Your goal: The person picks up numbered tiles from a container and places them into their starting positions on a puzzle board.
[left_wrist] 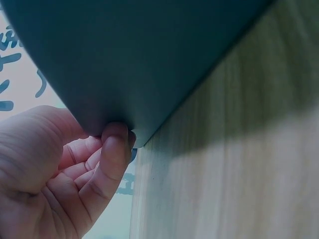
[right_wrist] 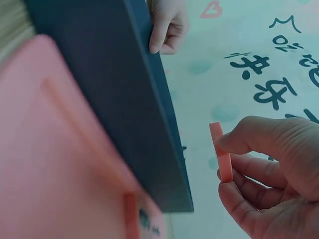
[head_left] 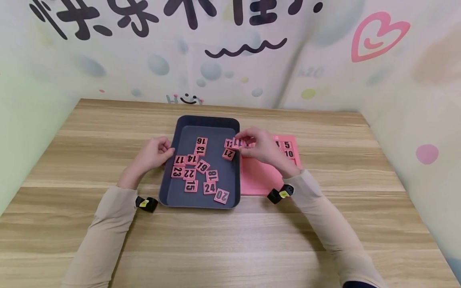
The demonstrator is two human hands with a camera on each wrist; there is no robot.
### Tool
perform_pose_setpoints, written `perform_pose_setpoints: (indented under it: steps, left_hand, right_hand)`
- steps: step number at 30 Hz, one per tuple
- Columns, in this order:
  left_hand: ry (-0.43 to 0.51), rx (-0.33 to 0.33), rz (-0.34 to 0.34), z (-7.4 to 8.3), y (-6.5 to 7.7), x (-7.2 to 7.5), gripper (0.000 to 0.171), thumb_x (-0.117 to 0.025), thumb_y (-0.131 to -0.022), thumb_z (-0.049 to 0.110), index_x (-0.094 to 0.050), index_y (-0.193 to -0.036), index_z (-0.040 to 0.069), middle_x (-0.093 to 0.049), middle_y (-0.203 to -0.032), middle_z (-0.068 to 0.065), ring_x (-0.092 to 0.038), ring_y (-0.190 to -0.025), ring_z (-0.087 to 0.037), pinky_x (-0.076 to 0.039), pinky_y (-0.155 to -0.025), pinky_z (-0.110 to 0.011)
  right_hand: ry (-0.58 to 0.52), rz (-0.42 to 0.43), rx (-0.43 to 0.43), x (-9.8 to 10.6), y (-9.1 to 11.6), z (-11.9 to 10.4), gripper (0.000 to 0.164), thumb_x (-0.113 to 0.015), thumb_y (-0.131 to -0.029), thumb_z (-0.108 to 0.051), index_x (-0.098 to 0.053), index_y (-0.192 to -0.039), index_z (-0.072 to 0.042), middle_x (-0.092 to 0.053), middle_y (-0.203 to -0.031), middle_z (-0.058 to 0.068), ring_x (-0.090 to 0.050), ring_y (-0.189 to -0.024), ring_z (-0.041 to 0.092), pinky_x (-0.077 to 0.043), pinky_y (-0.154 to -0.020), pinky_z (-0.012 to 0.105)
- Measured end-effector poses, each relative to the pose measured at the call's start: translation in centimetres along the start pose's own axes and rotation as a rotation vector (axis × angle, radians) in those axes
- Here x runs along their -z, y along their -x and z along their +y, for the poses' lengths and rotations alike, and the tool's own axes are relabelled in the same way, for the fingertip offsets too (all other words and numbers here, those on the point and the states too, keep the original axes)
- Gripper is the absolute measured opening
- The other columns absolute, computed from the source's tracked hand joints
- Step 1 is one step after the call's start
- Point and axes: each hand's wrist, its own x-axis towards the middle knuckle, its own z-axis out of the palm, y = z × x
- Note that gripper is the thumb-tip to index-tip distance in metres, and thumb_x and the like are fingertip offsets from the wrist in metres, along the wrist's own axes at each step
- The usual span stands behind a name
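A dark grey tray holds several loose pink number tiles, among them 24, 20 and 19. My left hand grips the tray's left rim; the left wrist view has thumb and fingers pinching its wall. Above the tray's right edge, my right hand pinches the 11 tile between thumb and fingers. That tile appears edge-on in the right wrist view. Beneath the right hand lies a pink board, whose top rows carry number tiles, 5 and 10 visible; the hand hides others.
The tray and board sit side by side on a wooden table. A printed wall sheet stands behind the table's far edge. Each wrist wears a small black camera, the left one just outside the tray's lower left corner.
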Motion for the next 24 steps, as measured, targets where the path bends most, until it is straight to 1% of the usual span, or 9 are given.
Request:
perform_pose_setpoints:
  steps: [4, 8, 12, 16, 21, 24]
  left_hand:
    - [-0.001, 0.006, -0.002, 0.0, 0.1, 0.0, 0.009, -0.056, -0.088, 0.000, -0.055, -0.081, -0.005, -0.058, -0.071, -0.014, -0.051, -0.052, -0.015, -0.046, -0.045, -0.024]
    - [0.011, 0.001, -0.004, 0.1, 0.1, 0.1, 0.009, -0.056, -0.088, 0.001, -0.054, -0.081, -0.005, -0.057, -0.070, -0.014, -0.051, -0.052, -0.013, -0.045, -0.044, -0.024]
    - [0.014, -0.003, -0.003, 0.2, 0.0, 0.1, 0.010, -0.056, -0.088, 0.001, -0.054, -0.081, -0.006, -0.057, -0.070, -0.014, -0.050, -0.052, -0.013, -0.045, -0.044, -0.024]
    - [0.012, 0.000, -0.003, 0.2, 0.0, 0.1, 0.009, -0.056, -0.088, 0.001, -0.054, -0.081, -0.005, -0.057, -0.070, -0.014, -0.050, -0.052, -0.014, -0.045, -0.044, -0.024]
    - [0.004, 0.002, -0.001, 0.1, -0.1, 0.0, 0.009, -0.056, -0.088, 0.001, -0.055, -0.081, -0.005, -0.057, -0.070, -0.013, -0.050, -0.051, -0.014, -0.044, -0.044, -0.024]
    - [0.006, 0.002, 0.000, 0.1, 0.0, 0.1, 0.009, -0.056, -0.088, 0.001, -0.054, -0.081, -0.005, -0.057, -0.069, -0.013, -0.050, -0.050, -0.013, -0.044, -0.044, -0.024]
  right_hand:
    - [0.021, 0.013, -0.021, 0.4, 1.3, 1.2, 0.032, -0.071, -0.076, 0.001, -0.066, -0.108, 0.001, -0.064, -0.098, 0.013, -0.058, -0.083, 0.024, -0.051, -0.075, 0.035]
    - [0.056, 0.005, -0.049, 0.5, 2.5, 2.3, 0.031, -0.070, -0.075, 0.004, -0.066, -0.106, 0.003, -0.065, -0.098, 0.013, -0.058, -0.083, 0.025, -0.051, -0.075, 0.037]
    - [0.090, -0.013, -0.075, 0.2, 3.7, 3.0, 0.033, -0.071, -0.073, 0.004, -0.066, -0.106, 0.002, -0.066, -0.099, 0.013, -0.059, -0.084, 0.023, -0.052, -0.076, 0.035]
    - [0.112, -0.049, -0.068, -0.2, 4.6, 3.6, 0.036, -0.073, -0.071, 0.005, -0.065, -0.106, 0.003, -0.066, -0.097, 0.012, -0.058, -0.083, 0.022, -0.051, -0.074, 0.033]
    - [0.138, -0.088, -0.071, -0.5, 5.1, 3.8, 0.038, -0.075, -0.071, 0.002, -0.066, -0.107, -0.001, -0.066, -0.096, 0.008, -0.057, -0.082, 0.019, -0.050, -0.073, 0.031]
    - [0.150, -0.106, -0.042, -0.6, 5.2, 4.0, 0.037, -0.076, -0.070, 0.001, -0.066, -0.107, -0.002, -0.066, -0.096, 0.006, -0.058, -0.081, 0.017, -0.050, -0.073, 0.031]
